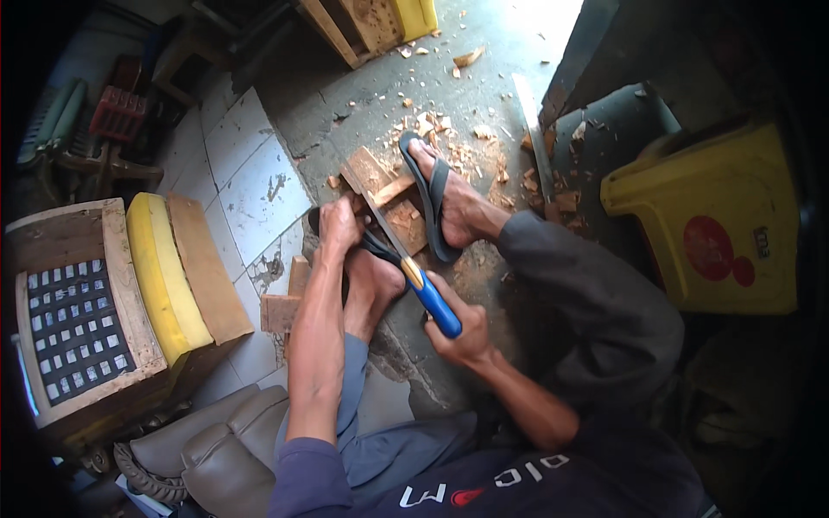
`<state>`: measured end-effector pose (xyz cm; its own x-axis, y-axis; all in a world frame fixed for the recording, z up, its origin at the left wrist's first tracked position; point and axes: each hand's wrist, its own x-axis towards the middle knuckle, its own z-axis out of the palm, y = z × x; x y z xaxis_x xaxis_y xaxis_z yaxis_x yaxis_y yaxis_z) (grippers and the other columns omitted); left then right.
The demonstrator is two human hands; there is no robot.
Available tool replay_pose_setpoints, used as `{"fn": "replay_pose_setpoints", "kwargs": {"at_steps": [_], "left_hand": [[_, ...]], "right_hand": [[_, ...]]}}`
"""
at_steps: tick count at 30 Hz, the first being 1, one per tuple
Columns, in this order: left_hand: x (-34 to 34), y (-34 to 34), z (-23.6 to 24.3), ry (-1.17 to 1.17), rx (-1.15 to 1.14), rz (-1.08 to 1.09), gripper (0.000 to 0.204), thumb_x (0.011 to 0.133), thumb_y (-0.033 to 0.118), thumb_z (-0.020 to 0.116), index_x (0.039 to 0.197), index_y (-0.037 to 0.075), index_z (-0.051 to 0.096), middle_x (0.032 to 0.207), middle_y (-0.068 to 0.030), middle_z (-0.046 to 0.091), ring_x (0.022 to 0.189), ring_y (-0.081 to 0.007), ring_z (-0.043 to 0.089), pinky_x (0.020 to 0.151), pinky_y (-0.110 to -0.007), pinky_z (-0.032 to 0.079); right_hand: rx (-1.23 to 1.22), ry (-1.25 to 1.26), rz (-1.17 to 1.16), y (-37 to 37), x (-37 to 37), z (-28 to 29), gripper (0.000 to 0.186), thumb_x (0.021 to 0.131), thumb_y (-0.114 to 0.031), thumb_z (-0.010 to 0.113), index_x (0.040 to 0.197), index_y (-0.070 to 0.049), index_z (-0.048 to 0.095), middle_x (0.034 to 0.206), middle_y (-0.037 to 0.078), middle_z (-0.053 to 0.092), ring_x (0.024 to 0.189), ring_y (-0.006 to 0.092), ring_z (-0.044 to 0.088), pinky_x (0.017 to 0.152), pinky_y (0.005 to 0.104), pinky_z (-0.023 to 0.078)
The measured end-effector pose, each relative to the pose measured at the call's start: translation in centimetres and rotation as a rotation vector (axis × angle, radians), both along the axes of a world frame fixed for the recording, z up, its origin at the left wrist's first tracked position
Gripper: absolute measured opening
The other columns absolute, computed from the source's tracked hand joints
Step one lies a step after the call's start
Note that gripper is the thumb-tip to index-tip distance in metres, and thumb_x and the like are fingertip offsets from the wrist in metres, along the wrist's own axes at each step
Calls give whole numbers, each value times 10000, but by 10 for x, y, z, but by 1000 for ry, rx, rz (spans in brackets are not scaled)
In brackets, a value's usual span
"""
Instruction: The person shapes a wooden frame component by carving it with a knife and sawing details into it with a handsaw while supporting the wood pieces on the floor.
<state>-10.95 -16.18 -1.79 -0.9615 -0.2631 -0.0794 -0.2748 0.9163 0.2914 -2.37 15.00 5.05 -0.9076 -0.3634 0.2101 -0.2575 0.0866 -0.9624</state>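
Observation:
My right hand [464,331] is wrapped round the blue-and-yellow handle [442,311] of a long, narrow metal-bladed tool [393,231]. Its blade points away to the left and crosses a pale wooden strip [394,189]; I cannot tell whether it is a saw or a file. Beside the blade's far part, my left hand [339,226] is closed, and its fingers hide what they grip near the strip's left end. Under the strip lies a brown wooden block [406,223]. My sandalled right foot [440,194] is next to the wood, the left one [374,278] below it.
Wood chips [432,125] litter the floor. To the right lie a long blade [531,125] and a yellow plastic stool [708,224]. At left stand a wooden frame with rows of small pale pieces [129,293] and a yellow-edged box [164,276]. Small wood offcuts [281,312] lie near my left forearm.

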Motion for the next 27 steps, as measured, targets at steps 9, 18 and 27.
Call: {"fn": "replay_pose_setpoints", "kwargs": {"at_steps": [9,18,27], "left_hand": [[-2,11,2,113,32,-10,299,744,106,784,1015,32,680,930,-268,717,939,-455,703,803,-512,564],[-10,18,8,107,54,7,308,734,60,769,1027,16,684,890,-225,739,873,-401,736,753,-500,576],[-6,17,-1,121,73,4,349,728,63,786,1049,21,658,922,-234,731,903,-413,727,760,-483,579]], "right_hand": [[-68,73,-16,-6,-10,7,687,824,-127,686,1489,-88,520,1075,258,729,790,420,738,764,465,612],[-29,7,-24,-31,-36,-8,680,836,-161,726,1483,-121,523,920,262,727,725,414,723,668,485,603],[66,32,-12,-43,-48,-16,720,834,-154,708,1520,-176,489,936,263,732,746,402,736,695,481,614]]}}
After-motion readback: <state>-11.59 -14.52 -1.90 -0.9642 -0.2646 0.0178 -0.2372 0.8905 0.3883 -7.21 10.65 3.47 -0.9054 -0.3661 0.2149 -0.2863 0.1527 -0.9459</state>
